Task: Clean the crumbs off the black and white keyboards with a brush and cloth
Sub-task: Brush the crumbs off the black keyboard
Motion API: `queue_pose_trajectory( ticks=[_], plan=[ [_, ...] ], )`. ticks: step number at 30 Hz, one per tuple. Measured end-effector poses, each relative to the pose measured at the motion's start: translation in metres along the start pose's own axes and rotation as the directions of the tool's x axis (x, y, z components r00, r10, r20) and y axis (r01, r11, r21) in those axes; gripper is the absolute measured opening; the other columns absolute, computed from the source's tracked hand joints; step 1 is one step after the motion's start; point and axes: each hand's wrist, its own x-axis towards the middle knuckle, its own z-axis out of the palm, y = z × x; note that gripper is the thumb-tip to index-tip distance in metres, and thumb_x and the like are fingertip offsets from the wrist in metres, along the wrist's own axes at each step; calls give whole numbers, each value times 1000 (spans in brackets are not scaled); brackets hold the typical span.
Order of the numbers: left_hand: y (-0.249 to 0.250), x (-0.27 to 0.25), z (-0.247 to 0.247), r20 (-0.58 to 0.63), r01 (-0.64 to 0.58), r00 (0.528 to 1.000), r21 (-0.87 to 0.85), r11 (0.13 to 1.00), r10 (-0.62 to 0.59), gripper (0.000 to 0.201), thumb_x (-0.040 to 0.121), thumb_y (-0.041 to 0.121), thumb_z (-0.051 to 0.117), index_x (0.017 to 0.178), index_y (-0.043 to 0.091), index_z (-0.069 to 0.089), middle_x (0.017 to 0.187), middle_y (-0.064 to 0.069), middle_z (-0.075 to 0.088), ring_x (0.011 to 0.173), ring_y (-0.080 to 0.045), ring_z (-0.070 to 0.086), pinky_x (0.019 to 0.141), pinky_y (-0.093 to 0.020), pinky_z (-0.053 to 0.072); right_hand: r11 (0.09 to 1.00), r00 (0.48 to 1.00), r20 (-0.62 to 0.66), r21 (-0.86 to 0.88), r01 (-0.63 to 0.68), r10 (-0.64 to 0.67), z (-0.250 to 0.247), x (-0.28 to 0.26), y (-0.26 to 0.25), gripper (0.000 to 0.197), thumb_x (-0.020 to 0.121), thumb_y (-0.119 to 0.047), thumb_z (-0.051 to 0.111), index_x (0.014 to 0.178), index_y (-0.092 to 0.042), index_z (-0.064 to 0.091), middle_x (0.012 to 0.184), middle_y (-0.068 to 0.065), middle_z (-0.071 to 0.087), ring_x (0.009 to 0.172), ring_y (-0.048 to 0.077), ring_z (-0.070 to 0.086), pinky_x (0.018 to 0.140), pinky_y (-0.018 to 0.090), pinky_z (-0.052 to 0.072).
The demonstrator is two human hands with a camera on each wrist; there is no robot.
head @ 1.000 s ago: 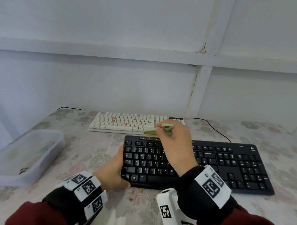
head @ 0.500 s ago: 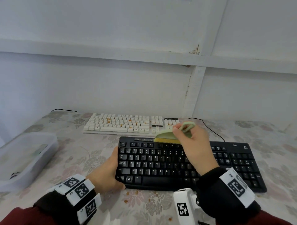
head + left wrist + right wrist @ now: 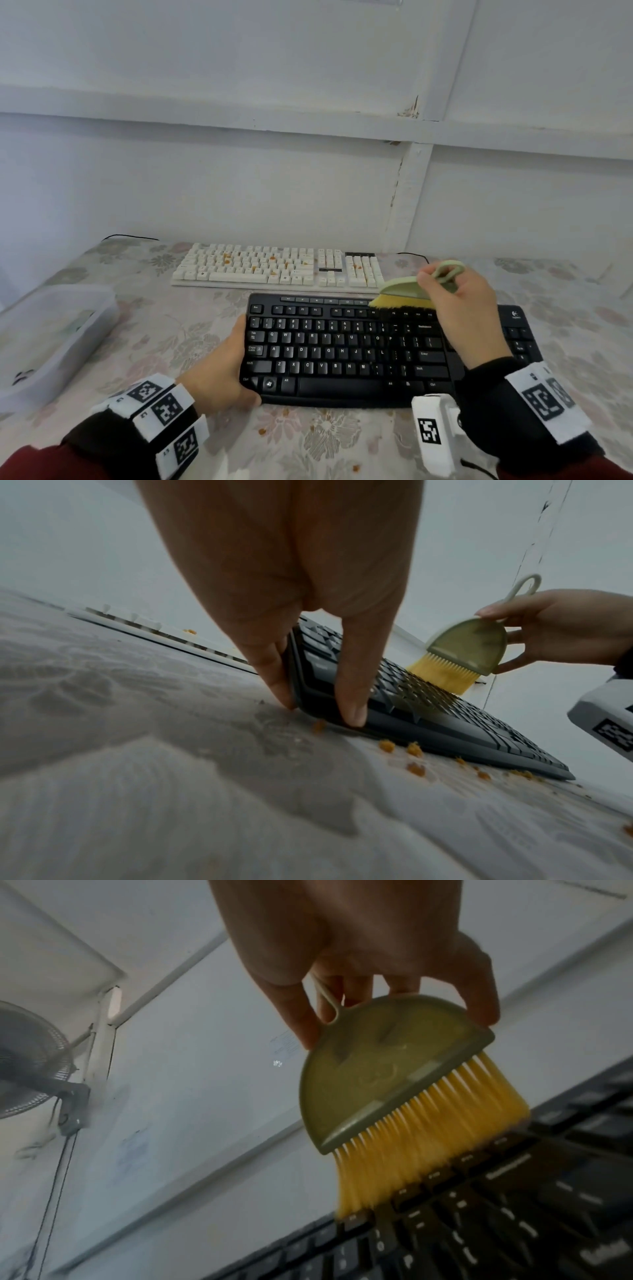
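The black keyboard (image 3: pixel 346 349) lies near me on the flowered tablecloth. My left hand (image 3: pixel 226 370) grips its left end, thumb on the front edge and fingers (image 3: pixel 274 669) round the side. My right hand (image 3: pixel 459 308) holds a green brush (image 3: pixel 404 291) with yellow bristles (image 3: pixel 411 1139) by its handle. The bristles touch the top key row of the black keyboard (image 3: pixel 496 1218), right of centre. Behind it lies the white keyboard (image 3: pixel 277 265), with orange crumbs on its keys. More orange crumbs (image 3: pixel 414 750) lie on the cloth in front of the black keyboard (image 3: pixel 428 718).
A clear plastic box (image 3: pixel 48 339) stands at the left edge of the table. Cables run off behind both keyboards toward the white wall. A fan (image 3: pixel 27 1069) is mounted on the wall, seen in the right wrist view.
My right hand has carried the brush to the right along the top row of the black keyboard. The left hand keeps its grip on the left end.
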Motion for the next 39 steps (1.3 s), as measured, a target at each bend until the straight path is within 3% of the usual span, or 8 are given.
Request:
queue_pose_trajectory(
  ticks=[4, 9, 14, 18, 25, 29, 36, 39],
  plan=[
    [1, 0, 0, -3, 12, 1000, -2, 1000, -12, 111, 58, 10, 75, 129, 52, 1, 123, 13, 50, 108, -4, 56, 92, -32, 51, 997, 998, 21, 56, -52, 51, -5, 1, 6, 6, 86, -13, 64, 80, -15, 64, 87, 0, 65, 82, 12, 58, 77, 27, 44],
    [2, 0, 0, 0, 10, 1000, -12, 1000, -10, 111, 61, 5, 76, 130, 50, 2, 123, 14, 50, 109, -2, 55, 93, -28, 50, 978, 988, -149, -198, -61, 32, -4, 4, 1, 15, 85, -28, 60, 73, -38, 59, 83, -10, 63, 98, 26, 57, 92, 53, 45],
    [4, -1, -1, 4, 9, 1000, 5, 1000, -10, 113, 61, 7, 76, 136, 45, -1, 122, 15, 49, 109, -2, 54, 91, -26, 49, 996, 981, 171, 25, 84, -87, 42, -33, -45, 16, 88, -25, 59, 75, -34, 57, 87, -11, 64, 87, 5, 61, 90, 34, 51],
    [9, -2, -1, -13, 4, 1000, 34, 999, -3, 109, 61, 5, 74, 133, 41, 0, 120, 13, 48, 105, 1, 53, 83, -15, 48, 994, 947, 310, -38, 106, -89, 92, -53, -50, 14, 80, -47, 49, 80, -37, 59, 89, -16, 62, 94, 9, 57, 94, 43, 45],
    [10, -2, -1, -10, -23, 1000, 80, 997, 24, 108, 65, 4, 74, 132, 36, -5, 116, 21, 41, 101, 9, 47, 77, -2, 42, 990, 950, 296, -70, 126, -100, 113, -65, -44, 21, 89, -34, 56, 74, -46, 48, 95, -20, 58, 102, 10, 45, 96, 45, 39],
    [5, -2, -2, -4, 7, 1000, 79, 997, -7, 113, 63, 5, 74, 141, 31, -2, 120, 11, 48, 107, -2, 52, 90, -22, 48, 987, 972, 220, -113, 113, -87, 97, -55, -34, 18, 90, -31, 56, 76, -41, 51, 91, -23, 54, 99, 7, 42, 99, 45, 36],
    [6, -1, -1, -3, -24, 1000, 77, 997, 24, 114, 60, 9, 72, 138, 35, -7, 123, 10, 47, 109, -5, 52, 92, -23, 47, 994, 975, 197, -14, 112, -107, 104, -61, -41, 8, 83, -40, 54, 76, -38, 56, 89, -19, 59, 101, 16, 53, 93, 48, 42],
    [2, 0, -1, -5, -3, 1000, 70, 998, 4, 112, 62, 5, 74, 136, 39, -4, 120, 10, 49, 109, -5, 54, 92, -26, 48, 986, 980, 182, -127, 108, -84, 93, -51, -32, 10, 88, -39, 53, 79, -36, 56, 94, -19, 58, 101, 10, 46, 100, 48, 37]
  ],
)
